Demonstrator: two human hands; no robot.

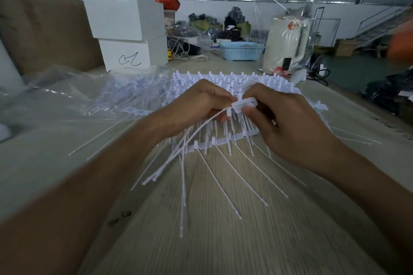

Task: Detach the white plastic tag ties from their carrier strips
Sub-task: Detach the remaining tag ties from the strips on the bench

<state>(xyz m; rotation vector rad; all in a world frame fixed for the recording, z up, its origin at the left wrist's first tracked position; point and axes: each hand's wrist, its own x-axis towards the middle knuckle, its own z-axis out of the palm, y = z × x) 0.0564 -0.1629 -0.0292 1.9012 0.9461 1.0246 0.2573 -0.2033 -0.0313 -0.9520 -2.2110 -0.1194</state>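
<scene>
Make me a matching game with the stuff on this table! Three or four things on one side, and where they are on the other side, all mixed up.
Things:
1. white plastic tag tie head
2. light blue plastic basket
3. stacked white cardboard boxes
4. crumpled clear plastic bag

Places:
A. far left, behind the ties
B. pinched by the right hand
C. near left, lying flat
D. far back, middle

Pairs: 1-B, 2-D, 3-A, 4-C

matt white plastic tag ties (pixel 196 140) lie on a matt wood-grain table (pixel 223 241) beside glossy clear bags (pixel 67 96).
</scene>
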